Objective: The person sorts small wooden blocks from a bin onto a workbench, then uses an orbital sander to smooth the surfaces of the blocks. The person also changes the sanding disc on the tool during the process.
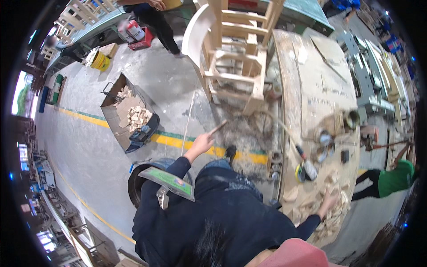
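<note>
"Two bare hands are ours in this view; where do we have the left one?"

"We have our left hand [203, 145] out ahead of the body, above the floor [178, 84]; its fingers are curled closed around the near end of a slim brown stick [218, 127]; the free length juts forward and to the right, toward the unpainted wooden chair [235, 78], and its tip shows apart from the chair's legs."

"And our right hand [328, 201]?"

"We have that one well off to the right, at the near end of the workbench [289, 89]; it is down at a pile of pale wood offcuts [332, 219], with pieces lying to either side and nearer to us; we cannot tell how far open its fingers are, or whether they have hold of a piece."

"What else do we see around the hands?"

"Just beyond the pile lies a yellow-green ring [298, 174]; farther up the bench stands an open round tin [351, 119]; to the left of our left hand, an open-topped bin [116, 127] holds more wood blocks [139, 116]."
</note>
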Demonstrator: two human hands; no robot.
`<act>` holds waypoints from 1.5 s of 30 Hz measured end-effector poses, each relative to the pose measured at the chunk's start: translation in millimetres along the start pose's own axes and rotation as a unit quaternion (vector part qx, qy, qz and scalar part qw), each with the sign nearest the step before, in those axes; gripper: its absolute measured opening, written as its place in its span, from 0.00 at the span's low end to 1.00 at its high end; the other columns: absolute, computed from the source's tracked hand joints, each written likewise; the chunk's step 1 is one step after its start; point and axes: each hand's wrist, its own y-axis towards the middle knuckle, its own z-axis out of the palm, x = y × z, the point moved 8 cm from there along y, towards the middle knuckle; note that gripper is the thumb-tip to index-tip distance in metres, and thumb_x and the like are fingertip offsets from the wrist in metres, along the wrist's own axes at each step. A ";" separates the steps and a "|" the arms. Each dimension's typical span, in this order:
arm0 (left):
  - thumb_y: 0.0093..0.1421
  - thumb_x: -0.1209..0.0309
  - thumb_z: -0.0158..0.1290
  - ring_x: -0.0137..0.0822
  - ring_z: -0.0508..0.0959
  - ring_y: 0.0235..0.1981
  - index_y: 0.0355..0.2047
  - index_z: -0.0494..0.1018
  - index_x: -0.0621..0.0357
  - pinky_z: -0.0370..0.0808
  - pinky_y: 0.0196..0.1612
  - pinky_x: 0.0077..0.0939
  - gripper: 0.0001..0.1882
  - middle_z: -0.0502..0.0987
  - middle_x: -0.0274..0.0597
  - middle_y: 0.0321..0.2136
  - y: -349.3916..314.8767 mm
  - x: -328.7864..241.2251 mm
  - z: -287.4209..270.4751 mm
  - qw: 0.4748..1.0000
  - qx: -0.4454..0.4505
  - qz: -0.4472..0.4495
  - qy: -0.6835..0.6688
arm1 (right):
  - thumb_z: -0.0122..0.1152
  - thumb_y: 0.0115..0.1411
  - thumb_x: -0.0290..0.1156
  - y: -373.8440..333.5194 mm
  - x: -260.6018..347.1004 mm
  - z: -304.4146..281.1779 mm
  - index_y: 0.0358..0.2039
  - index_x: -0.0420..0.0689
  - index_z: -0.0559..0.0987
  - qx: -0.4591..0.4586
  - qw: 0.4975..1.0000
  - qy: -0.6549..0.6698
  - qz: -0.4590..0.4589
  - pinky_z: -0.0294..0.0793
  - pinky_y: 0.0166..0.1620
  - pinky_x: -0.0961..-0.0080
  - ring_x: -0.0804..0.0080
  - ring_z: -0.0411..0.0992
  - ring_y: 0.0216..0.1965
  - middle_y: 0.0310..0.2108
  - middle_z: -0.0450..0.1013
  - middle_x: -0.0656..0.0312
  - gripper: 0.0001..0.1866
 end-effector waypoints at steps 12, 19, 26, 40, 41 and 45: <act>0.49 0.68 0.51 0.50 0.80 0.34 0.27 0.81 0.55 0.75 0.40 0.38 0.10 0.79 0.53 0.28 24.9 247.1 -25.6 0.945 -0.088 -0.315 -0.018 | 0.48 0.63 0.31 -91.0 402.6 -134.5 0.25 0.36 0.71 -0.004 0.859 0.479 -0.177 0.65 0.32 0.68 0.62 0.67 0.27 0.25 0.69 0.54 0.13; 0.52 0.69 0.47 0.50 0.79 0.34 0.31 0.81 0.50 0.75 0.40 0.37 0.12 0.79 0.51 0.30 105.4 107.9 31.0 0.974 -0.013 -0.167 -0.152 | 0.55 0.58 0.31 -140.8 568.4 -158.8 0.25 0.41 0.73 0.147 0.776 0.457 -0.410 0.66 0.25 0.68 0.62 0.68 0.19 0.18 0.67 0.56 0.08; 0.48 0.66 0.48 0.45 0.80 0.33 0.32 0.81 0.52 0.75 0.42 0.35 0.15 0.80 0.50 0.29 51.8 159.6 88.9 0.967 0.119 -0.215 -0.063 | 0.59 0.57 0.33 -162.2 619.1 -150.4 0.21 0.40 0.73 0.232 0.713 0.463 -0.473 0.71 0.27 0.73 0.65 0.72 0.20 0.19 0.70 0.55 0.12; 0.50 0.64 0.49 0.46 0.79 0.32 0.33 0.80 0.58 0.74 0.38 0.36 0.15 0.79 0.51 0.27 22.0 203.0 46.2 0.944 -0.001 -0.323 -0.071 | 0.61 0.55 0.34 -125.3 606.6 -142.4 0.26 0.42 0.77 0.236 0.713 0.425 -0.506 0.72 0.30 0.72 0.62 0.74 0.25 0.23 0.74 0.56 0.09; 0.51 0.67 0.50 0.39 0.79 0.25 0.34 0.79 0.59 0.75 0.31 0.32 0.14 0.79 0.47 0.23 19.6 209.6 51.5 0.941 -0.007 -0.327 -0.085 | 0.61 0.55 0.34 -131.1 605.7 -142.8 0.26 0.42 0.77 0.244 0.706 0.423 -0.512 0.72 0.29 0.71 0.62 0.73 0.25 0.23 0.73 0.57 0.09; 0.49 0.63 0.49 0.48 0.80 0.32 0.31 0.80 0.57 0.75 0.41 0.37 0.16 0.79 0.52 0.25 36.4 176.0 82.5 0.920 0.007 -0.350 -0.175 | 0.60 0.55 0.34 -132.9 596.3 -131.0 0.26 0.42 0.77 0.258 0.711 0.407 -0.513 0.72 0.30 0.70 0.62 0.73 0.25 0.23 0.73 0.57 0.09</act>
